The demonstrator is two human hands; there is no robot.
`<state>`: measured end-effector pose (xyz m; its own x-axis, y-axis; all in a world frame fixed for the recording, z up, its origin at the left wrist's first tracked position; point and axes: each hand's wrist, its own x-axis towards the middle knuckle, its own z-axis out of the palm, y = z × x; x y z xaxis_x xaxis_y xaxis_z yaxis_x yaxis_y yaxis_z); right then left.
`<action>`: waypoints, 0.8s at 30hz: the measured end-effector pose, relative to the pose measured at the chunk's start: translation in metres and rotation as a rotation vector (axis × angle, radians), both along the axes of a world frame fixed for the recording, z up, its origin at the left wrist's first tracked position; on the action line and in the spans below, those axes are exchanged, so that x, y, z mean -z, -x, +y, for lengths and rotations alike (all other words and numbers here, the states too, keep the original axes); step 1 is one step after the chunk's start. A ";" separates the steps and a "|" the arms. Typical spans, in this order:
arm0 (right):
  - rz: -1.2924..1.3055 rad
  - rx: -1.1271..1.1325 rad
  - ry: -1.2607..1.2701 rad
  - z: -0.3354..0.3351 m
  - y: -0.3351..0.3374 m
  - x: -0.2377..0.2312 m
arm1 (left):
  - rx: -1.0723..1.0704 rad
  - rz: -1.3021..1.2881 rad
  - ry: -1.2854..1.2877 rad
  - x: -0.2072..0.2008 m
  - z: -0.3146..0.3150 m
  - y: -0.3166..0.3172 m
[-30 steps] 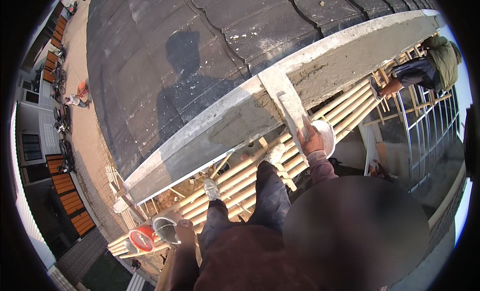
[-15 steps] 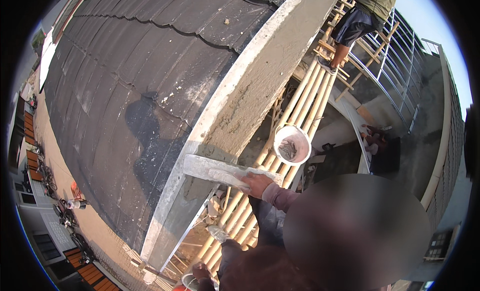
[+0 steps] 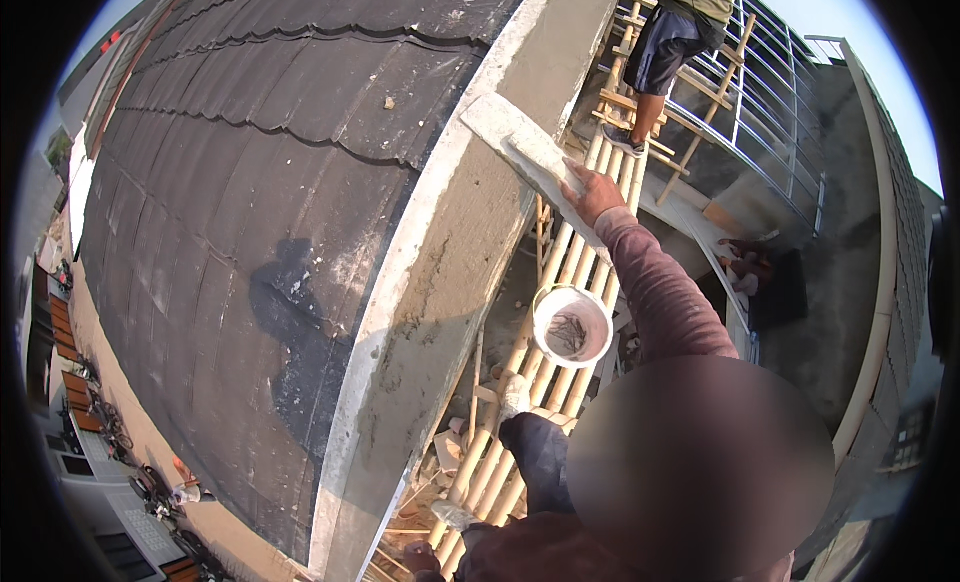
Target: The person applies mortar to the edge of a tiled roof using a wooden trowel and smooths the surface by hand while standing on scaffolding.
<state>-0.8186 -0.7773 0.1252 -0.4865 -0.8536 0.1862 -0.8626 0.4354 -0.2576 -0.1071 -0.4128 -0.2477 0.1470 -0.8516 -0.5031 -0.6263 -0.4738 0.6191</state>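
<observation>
Plastering at a roof edge, seen from above. The right hand [image 3: 596, 194] was closed around the raised grip of a long, pale plastering float [image 3: 492, 123], its fingers bent over the bar with little gap showing. The float lay aslant: its far end stood over the pale top edge of the concrete ledge [image 3: 430, 272], and its near end reached out above the bamboo poles [image 3: 490, 472]. Whether its underside touched the plaster could not be told. The left hand [image 3: 420, 559] showed only partly at the lower border; how far its fingers were open, and whether they held anything, could not be told.

A white bucket [image 3: 606, 332] with grey matter inside stood on the poles, just beyond the person's forward foot [image 3: 515, 397], taking up much of the walkway's width. Farther along, a co-worker [image 3: 680, 42] stood on the same poles, blocking that end near the float. Dark roof tiles [image 3: 230, 192] bearing a shadow bordered the ledge on the left; a metal lattice [image 3: 770, 92] rose on the right. Motorbikes [image 3: 105, 412] were parked far below. A blurred oval [image 3: 700, 472] covered the lower right.
</observation>
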 end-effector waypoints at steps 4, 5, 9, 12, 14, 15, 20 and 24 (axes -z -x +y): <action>-0.035 0.195 0.244 -0.059 0.059 -0.027 | -0.116 0.097 -0.135 -0.004 -0.011 0.002; -0.045 0.214 0.258 -0.070 0.074 -0.031 | -0.144 0.129 -0.167 -0.001 -0.014 0.004; -0.107 0.161 0.244 -0.078 0.076 -0.017 | 0.053 -0.041 0.032 -0.006 -0.014 0.004; -0.173 0.117 0.241 -0.052 0.024 0.011 | -0.356 0.249 -0.215 0.001 -0.009 0.003; -0.222 0.096 0.194 -0.028 -0.015 0.028 | 0.006 0.058 -0.202 -0.009 -0.007 0.004; -0.250 0.093 0.199 -0.017 -0.032 0.034 | 0.189 -0.034 -0.185 -0.012 -0.009 0.008; -0.277 -0.019 0.036 0.033 -0.109 0.056 | 0.351 -0.188 0.062 0.007 -0.021 0.003; -0.289 -0.139 0.049 0.077 -0.129 0.083 | -0.004 -0.007 0.001 0.007 -0.043 0.011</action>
